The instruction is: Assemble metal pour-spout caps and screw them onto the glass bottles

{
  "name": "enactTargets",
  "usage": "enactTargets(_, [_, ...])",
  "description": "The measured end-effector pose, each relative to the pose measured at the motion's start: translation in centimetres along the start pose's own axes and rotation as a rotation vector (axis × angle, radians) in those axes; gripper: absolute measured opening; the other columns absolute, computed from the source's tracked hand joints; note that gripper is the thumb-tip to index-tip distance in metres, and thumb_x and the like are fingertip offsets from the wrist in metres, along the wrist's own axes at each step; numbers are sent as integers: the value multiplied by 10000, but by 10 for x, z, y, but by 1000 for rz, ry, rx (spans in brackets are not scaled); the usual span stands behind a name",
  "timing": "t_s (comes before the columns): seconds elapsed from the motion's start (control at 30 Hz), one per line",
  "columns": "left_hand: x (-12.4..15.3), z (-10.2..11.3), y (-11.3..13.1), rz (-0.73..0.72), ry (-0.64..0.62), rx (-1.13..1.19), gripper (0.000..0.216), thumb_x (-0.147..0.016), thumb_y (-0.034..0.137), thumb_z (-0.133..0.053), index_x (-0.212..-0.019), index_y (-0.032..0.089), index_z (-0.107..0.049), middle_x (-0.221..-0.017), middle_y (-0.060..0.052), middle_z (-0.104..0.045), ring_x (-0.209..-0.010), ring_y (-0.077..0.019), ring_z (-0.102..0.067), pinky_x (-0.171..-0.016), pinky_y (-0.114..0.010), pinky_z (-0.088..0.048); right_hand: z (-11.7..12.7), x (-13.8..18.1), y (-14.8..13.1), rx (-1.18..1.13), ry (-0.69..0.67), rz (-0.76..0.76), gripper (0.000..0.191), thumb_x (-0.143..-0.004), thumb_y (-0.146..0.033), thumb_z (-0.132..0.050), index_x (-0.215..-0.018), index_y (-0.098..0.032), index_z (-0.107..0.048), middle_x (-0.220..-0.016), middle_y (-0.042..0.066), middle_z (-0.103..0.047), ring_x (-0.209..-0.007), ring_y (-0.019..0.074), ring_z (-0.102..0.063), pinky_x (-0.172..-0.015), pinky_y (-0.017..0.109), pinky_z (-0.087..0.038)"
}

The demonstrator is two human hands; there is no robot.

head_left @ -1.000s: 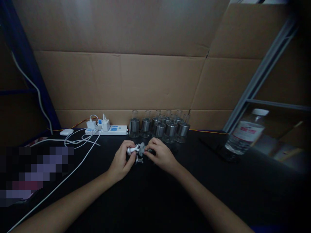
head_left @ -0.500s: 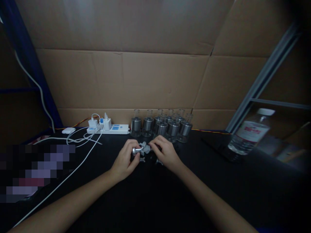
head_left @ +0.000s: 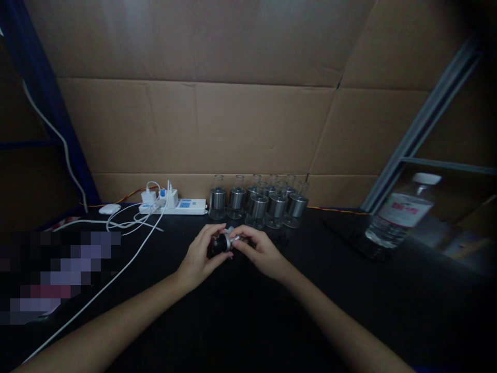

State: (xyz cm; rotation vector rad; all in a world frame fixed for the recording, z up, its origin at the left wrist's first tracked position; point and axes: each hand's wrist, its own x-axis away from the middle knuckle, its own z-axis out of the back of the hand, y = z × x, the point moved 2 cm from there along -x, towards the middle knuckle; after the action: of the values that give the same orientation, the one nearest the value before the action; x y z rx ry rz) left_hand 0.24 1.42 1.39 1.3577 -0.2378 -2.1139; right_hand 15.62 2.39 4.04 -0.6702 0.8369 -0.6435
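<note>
Above the dark table, my left hand [head_left: 200,255] is closed round a black round part with a silver rim [head_left: 224,243], its thumb below and fingers above. My right hand [head_left: 261,249] pinches the slim silver end [head_left: 235,239] of the same piece from the right, fingertips close to the rim. Whether the black and silver portions are one piece or two cannot be told. Behind the fingers shows a bit of pale grey parts [head_left: 230,229], mostly hidden. Just beyond my hands stand several glass bottles with steel sleeves [head_left: 257,207], upright in a cluster.
A white power strip [head_left: 190,206] with plugs and tangled white cables [head_left: 134,220] lies at the back left. To the right stands a water bottle [head_left: 402,212] with a white cap. Cardboard panels [head_left: 248,129] rise behind the black table [head_left: 248,321].
The silver piece in my left hand has turned, so its black round side now shows. My right hand has shifted left onto its silver end. The grey parts are now mostly covered.
</note>
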Motion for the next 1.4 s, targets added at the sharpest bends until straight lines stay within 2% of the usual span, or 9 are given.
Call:
enactTargets(0.13, [0, 3, 3, -39, -28, 8, 370, -698, 255, -606, -1032, 194, -459, -950, -71, -506, -892, -191, -496, -751, -322, -423, 2, -1, 1, 43, -27, 29, 122, -779, -175, -466, -873, -158, -543, -828, 31, -567, -777, 133, -526, -706, 271, -415])
enactTargets(0.3, [-1, 3, 4, -57, -15, -4, 370, -676, 259, -628, -1006, 180, -479, -935, -72, -501, -901, -196, -486, -753, -321, -416, 0, 0, -1, 279, -6, 147, 149, -742, -107, -500, -862, -180, -550, -903, 46, -566, -884, 163, -484, -805, 321, -368])
enactTargets(0.5, [-2, 2, 6, -82, 15, -44, 329, -685, 219, -603, -983, 179, -469, -951, -71, -529, -924, -198, -487, -798, -344, -394, -3, 0, 0, 461, 84, 128, 222, -762, -125, -465, -971, -182, -510, -955, 64, -547, -916, 184, -469, -781, 332, -360])
enactTargets(0.7, [-3, 2, 6, -58, 7, -227, 292, -697, 214, -572, -976, 184, -488, -913, -46, -572, -896, -192, -491, -806, -345, -347, 4, 1, -4, 422, 173, 109, 166, -814, -167, -393, -899, -175, -535, -875, 52, -566, -826, 161, -511, -739, 306, -371])
enactTargets(0.83, [-3, 2, 4, -29, -21, -307, 305, -710, 272, -577, -994, 192, -504, -873, -36, -583, -862, -191, -487, -781, -341, -328, 5, 2, -10, 412, 171, 116, 171, -828, -204, -387, -845, -177, -555, -819, 41, -581, -798, 151, -522, -722, 293, -364])
enactTargets(1.03, [-2, 2, -1, -48, -49, -324, 366, -718, 345, -573, -1046, 198, -502, -808, -25, -581, -798, -179, -487, -754, -333, -317, 2, 2, -9, 425, 127, 107, 137, -777, -228, -480, -875, -172, -558, -747, 22, -589, -698, 133, -532, -678, 281, -358])
enactTargets(1.23, [-2, 2, 1, -21, -48, -332, 353, -732, 320, -565, -1056, 205, -485, -834, -26, -588, -798, -177, -486, -773, -343, -300, 3, 3, -8, 398, 137, 116, 136, -753, -177, -483, -886, -179, -512, -747, 6, -578, -685, 120, -527, -679, 270, -361])
enactTargets(1.4, [-3, 3, 2, 32, -20, -313, 352, -720, 302, -577, -1041, 196, -478, -796, -13, -573, -776, -169, -494, -770, -333, -303, 4, 3, -9, 473, 165, 144, 139, -722, -160, -514, -860, -175, -503, -703, -7, -549, -665, 118, -513, -661, 268, -353])
